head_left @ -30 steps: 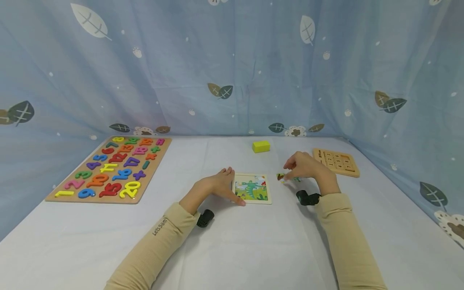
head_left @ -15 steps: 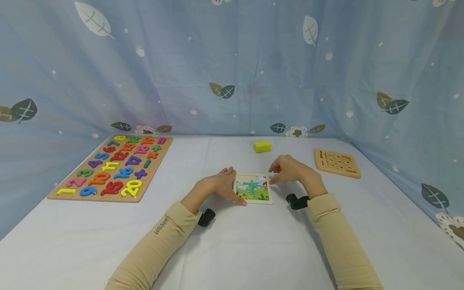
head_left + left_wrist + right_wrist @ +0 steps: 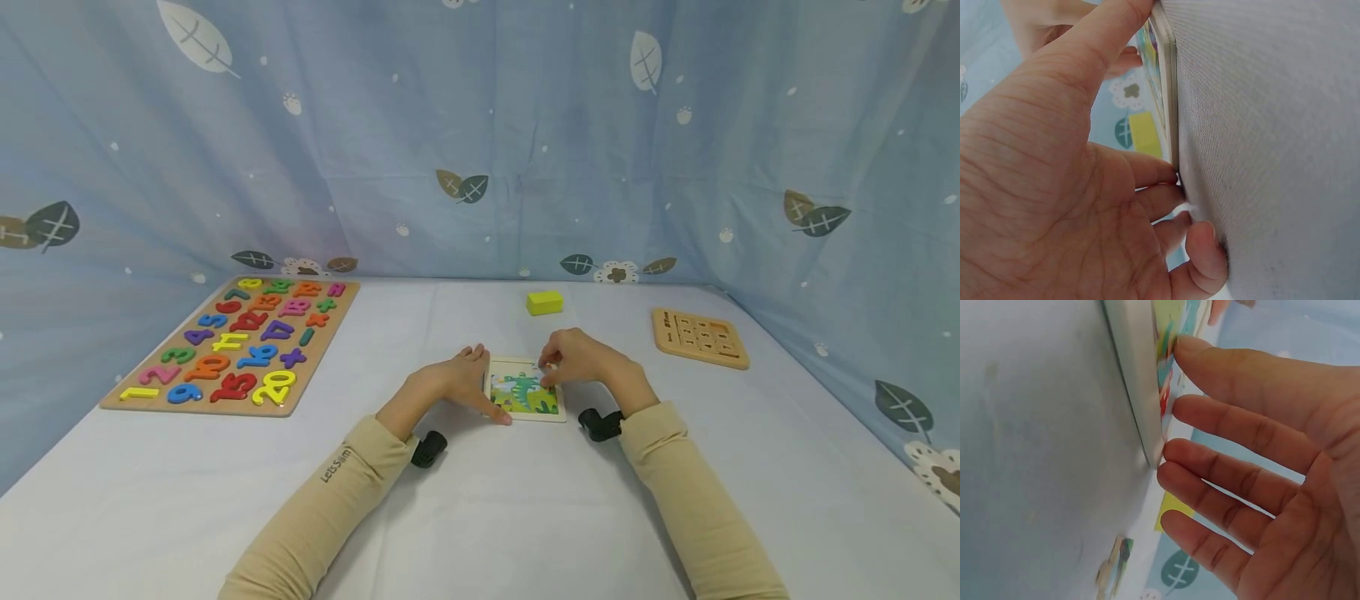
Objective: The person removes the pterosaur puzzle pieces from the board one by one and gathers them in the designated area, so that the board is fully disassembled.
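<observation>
A square wooden jigsaw puzzle (image 3: 519, 393) with a green dinosaur picture lies flat in a light frame. My left hand (image 3: 457, 385) holds its left side, thumb at the near corner and index finger at the far corner; the left wrist view shows the frame's edge (image 3: 1170, 94) between them. Over the far right part of the picture, my right hand (image 3: 581, 362) pinches a small puzzle piece between thumb and index finger, mostly hidden by the fingers. In the right wrist view the thumb tip (image 3: 1186, 347) is right at the coloured surface. Loose puzzle piece (image 3: 1119, 565) lies on the table beyond.
A large number board (image 3: 232, 346) with colourful numerals lies at the left. A yellow block (image 3: 544, 302) sits farther back on the white cloth, and a small wooden number tray (image 3: 701, 337) lies at the right. A blue leaf-patterned curtain (image 3: 360, 125) stands behind.
My right hand has moved left from the loose pieces beside the puzzle to the far right part of its picture. My left hand has kept its place on the frame.
</observation>
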The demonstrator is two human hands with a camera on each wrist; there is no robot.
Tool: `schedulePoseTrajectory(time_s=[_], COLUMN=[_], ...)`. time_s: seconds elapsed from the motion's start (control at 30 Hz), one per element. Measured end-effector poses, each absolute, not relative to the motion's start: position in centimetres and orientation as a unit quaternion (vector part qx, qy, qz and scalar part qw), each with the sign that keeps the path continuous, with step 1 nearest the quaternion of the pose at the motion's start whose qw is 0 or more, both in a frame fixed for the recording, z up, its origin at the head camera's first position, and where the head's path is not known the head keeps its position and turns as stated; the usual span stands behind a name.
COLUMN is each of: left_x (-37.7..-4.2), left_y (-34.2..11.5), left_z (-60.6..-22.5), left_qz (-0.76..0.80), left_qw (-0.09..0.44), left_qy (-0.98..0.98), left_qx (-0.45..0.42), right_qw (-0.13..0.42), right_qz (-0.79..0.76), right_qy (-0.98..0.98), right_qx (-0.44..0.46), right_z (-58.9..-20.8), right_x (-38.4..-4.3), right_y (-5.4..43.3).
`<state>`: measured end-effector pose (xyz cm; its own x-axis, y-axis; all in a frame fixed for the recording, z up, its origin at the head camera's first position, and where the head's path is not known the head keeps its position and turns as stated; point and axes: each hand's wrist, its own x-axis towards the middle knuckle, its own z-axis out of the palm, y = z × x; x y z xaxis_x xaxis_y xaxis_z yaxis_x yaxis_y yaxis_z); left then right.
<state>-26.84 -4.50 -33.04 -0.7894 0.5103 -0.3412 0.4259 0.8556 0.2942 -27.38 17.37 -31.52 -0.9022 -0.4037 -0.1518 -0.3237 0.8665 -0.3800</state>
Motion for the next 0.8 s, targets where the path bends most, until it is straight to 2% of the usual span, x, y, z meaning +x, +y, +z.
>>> schedulePoseTrajectory(time_s=[0.47,0.8], left_x=[-27.0,-27.0], left_y=[-4.5,-4.4], left_z=[-33.0,-33.1], left_qz=[0.097,0.098], left_qw=[0.211,0.215], left_qy=[0.939,0.939], left_qx=[0.254,0.251], right_qw=[0.092,0.103], right_qz=[-0.193,-0.217], right_qy=[0.951,0.946], right_qx=[-0.223,-0.216], right_z=[-32.0,-32.6], right_x=[-27.3,-27.7], right_y=[17.4,17.8])
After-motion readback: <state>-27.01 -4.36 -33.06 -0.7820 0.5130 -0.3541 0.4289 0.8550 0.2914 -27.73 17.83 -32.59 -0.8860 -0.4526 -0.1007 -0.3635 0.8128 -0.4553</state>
